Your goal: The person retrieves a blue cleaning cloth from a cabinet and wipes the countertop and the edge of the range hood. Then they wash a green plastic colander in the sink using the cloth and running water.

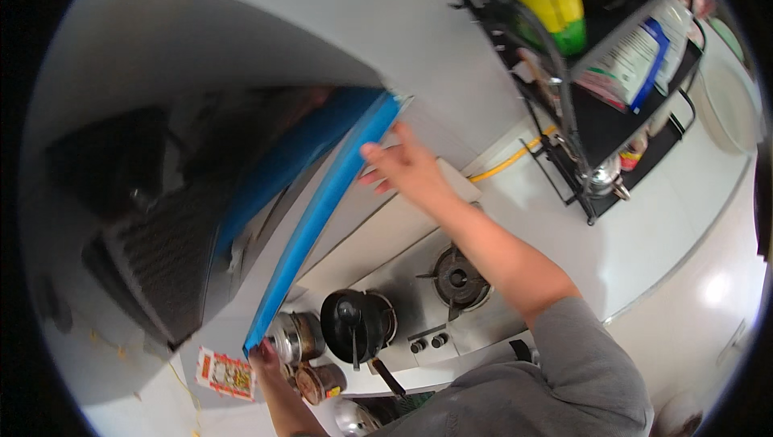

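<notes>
A long blue strip (323, 207) runs slantwise along the lower edge of a dark, glossy range hood (199, 153), which mirrors part of it. My left hand (267, 357) is at the strip's lower end, its fingers closed around that end and partly hidden. Near the upper end, my right hand (404, 165) has its fingers spread and its thumb tip over the strip's edge; it grips nothing. Below the strip is a steel gas stove (416, 310). On one burner sits a black pan (347, 331) with a metal ladle (355, 340) in it.
A black wire rack (567, 117) with packets stands at right, beside a yellow gas hose (513, 156). Left of the pan are a steel pot (308, 337) and a lidded jar (314, 382). A red-and-white printed packet (226, 373) lies near my left hand. The other burner (459, 278) is bare.
</notes>
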The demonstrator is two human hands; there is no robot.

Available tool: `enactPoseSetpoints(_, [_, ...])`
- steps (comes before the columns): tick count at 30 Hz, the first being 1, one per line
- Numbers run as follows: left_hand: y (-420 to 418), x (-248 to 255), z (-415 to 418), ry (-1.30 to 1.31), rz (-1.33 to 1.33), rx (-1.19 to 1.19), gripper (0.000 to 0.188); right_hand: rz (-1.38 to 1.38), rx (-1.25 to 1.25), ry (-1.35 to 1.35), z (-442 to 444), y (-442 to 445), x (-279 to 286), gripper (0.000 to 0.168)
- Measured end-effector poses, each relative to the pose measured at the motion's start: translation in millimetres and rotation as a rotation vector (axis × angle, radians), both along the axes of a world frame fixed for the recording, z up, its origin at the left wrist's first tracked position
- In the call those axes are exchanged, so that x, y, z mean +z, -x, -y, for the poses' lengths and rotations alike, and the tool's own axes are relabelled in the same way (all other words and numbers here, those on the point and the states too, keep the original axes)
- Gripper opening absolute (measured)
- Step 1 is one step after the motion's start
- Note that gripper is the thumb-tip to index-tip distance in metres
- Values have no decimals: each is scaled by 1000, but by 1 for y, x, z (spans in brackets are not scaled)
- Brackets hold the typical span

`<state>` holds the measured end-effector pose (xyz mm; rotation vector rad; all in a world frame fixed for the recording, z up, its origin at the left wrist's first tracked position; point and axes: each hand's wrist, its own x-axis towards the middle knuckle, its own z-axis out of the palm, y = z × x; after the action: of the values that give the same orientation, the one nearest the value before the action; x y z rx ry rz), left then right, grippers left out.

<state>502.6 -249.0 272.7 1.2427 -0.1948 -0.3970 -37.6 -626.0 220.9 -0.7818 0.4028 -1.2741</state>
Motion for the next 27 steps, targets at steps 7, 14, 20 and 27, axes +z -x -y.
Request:
enactPoseSetpoints(7, [1,-15,18,23,-34,59,16,-122,-53,-136,-36,-5,3,71])
enactPoseSetpoints(14, [15,-17,24,126,-94,51,22,-225,239,-139,-120,-54,-4,49])
enactPoseSetpoints(20, [5,-19,22,237,-191,-109,23,-258,429,-98,-195,-133,12,40])
enactPoseSetpoints(27, [-22,-25,25,330,-302,-395,27,-277,564,-149,-273,-283,24,42])
